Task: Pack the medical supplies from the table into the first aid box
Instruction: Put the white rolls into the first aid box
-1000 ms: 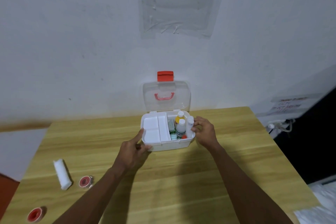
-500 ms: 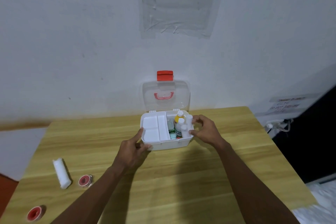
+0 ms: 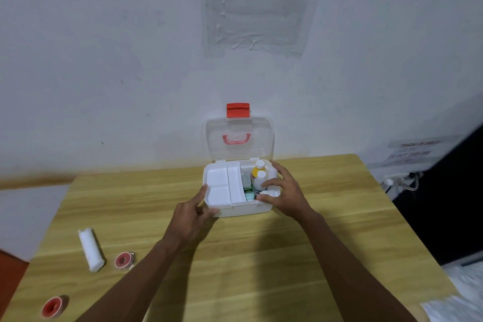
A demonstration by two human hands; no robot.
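Observation:
The white first aid box stands open on the wooden table, its clear lid upright with a red latch. A white tray fills its left half; bottles and green packets stand in the right half. My left hand rests against the box's front left corner, index finger on the rim. My right hand reaches over the right edge, fingers closed around a small white bottle inside the box. A white bandage roll and two red tape rolls lie at the table's left.
A white wall rises just behind the box. The table's right edge drops off beside a dark panel with a socket and cables. A white cloth shows at the bottom right.
My right hand has shifted leftward over the box's right edge and lowered the small white bottle among the others. My left hand has stayed on the box's corner.

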